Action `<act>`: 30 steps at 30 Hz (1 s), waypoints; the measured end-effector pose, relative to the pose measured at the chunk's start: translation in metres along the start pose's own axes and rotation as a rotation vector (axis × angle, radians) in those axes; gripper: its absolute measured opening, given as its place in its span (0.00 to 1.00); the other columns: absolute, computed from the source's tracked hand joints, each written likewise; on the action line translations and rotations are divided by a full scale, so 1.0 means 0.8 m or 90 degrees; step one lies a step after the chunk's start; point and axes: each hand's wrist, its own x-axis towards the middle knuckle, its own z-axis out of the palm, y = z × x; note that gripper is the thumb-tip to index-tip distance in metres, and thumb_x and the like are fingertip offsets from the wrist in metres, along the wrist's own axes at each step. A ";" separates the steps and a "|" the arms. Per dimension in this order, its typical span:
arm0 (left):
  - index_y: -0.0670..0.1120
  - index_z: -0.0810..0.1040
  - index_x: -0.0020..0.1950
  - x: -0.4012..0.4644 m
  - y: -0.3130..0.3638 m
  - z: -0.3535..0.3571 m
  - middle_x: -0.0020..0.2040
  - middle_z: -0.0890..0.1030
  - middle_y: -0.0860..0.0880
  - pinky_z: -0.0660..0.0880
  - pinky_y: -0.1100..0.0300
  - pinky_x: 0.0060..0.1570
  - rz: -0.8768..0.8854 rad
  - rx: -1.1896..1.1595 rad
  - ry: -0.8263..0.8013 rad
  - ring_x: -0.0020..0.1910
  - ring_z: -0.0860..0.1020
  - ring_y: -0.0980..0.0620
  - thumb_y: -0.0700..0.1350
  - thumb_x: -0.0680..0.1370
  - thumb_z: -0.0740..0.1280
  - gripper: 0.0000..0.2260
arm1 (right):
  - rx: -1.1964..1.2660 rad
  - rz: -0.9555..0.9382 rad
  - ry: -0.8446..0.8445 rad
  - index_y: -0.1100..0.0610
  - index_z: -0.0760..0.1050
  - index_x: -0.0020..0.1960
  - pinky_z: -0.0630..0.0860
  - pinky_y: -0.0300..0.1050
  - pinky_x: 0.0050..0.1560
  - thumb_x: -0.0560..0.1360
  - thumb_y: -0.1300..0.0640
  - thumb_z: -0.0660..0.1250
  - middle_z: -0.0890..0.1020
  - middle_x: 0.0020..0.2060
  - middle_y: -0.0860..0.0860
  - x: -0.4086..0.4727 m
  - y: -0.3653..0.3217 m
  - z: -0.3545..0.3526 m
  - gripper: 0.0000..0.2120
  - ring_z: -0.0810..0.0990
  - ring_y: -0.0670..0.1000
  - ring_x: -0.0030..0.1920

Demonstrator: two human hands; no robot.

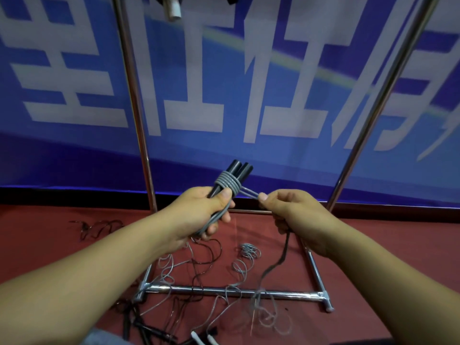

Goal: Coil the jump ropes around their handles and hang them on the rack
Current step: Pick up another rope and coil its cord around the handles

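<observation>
Red carpet [62, 245] is lying under a chrome rack [224, 293], a blue banner [199, 95] hanging behind it. Above the rack's base bar, the left hand [199, 212] is gripping dark handles [239, 170] wound with grey rope [227, 184]; the right hand [288, 207] is pinching the rope's loop just beside them. Loose ropes [246, 255] are tangling over the base, partly cut off below.

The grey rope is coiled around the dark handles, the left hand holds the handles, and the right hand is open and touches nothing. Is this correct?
Not quite. In the head view the right hand is not open: its fingertips pinch the grey rope just beside the coil. The rest is correct: the rope is coiled around the dark handles, and the left hand holds them.
</observation>
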 end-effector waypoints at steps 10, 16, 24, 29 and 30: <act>0.42 0.77 0.53 0.009 -0.008 -0.006 0.33 0.81 0.50 0.67 0.62 0.23 0.018 0.147 0.034 0.24 0.71 0.55 0.50 0.84 0.62 0.12 | -0.058 0.006 0.048 0.60 0.83 0.42 0.62 0.43 0.30 0.76 0.50 0.72 0.71 0.28 0.50 -0.006 -0.005 0.000 0.13 0.64 0.51 0.32; 0.44 0.77 0.50 0.017 -0.017 -0.001 0.34 0.83 0.50 0.70 0.63 0.26 0.077 0.305 0.076 0.24 0.73 0.54 0.52 0.83 0.62 0.12 | -0.102 -0.003 0.017 0.56 0.81 0.38 0.63 0.40 0.27 0.78 0.51 0.69 0.71 0.26 0.47 -0.017 -0.011 0.022 0.13 0.66 0.47 0.28; 0.47 0.76 0.48 0.024 -0.022 -0.007 0.36 0.84 0.50 0.74 0.59 0.32 0.092 0.394 0.125 0.25 0.75 0.54 0.53 0.83 0.62 0.11 | -0.121 0.016 0.015 0.55 0.82 0.39 0.67 0.45 0.34 0.79 0.49 0.67 0.71 0.28 0.51 -0.019 -0.012 0.029 0.14 0.67 0.52 0.32; 0.50 0.74 0.43 0.030 -0.025 -0.020 0.35 0.84 0.51 0.70 0.61 0.33 0.079 0.418 0.174 0.26 0.75 0.56 0.53 0.82 0.62 0.11 | -0.142 0.017 0.092 0.61 0.82 0.44 0.66 0.43 0.34 0.79 0.50 0.67 0.70 0.28 0.51 -0.019 -0.010 0.023 0.14 0.67 0.50 0.31; 0.50 0.74 0.43 0.031 -0.025 -0.020 0.35 0.84 0.51 0.70 0.61 0.33 0.077 0.418 0.177 0.27 0.75 0.55 0.53 0.83 0.62 0.11 | -0.149 0.014 0.109 0.59 0.83 0.44 0.67 0.41 0.33 0.79 0.50 0.67 0.70 0.26 0.49 -0.019 -0.012 0.020 0.14 0.67 0.48 0.29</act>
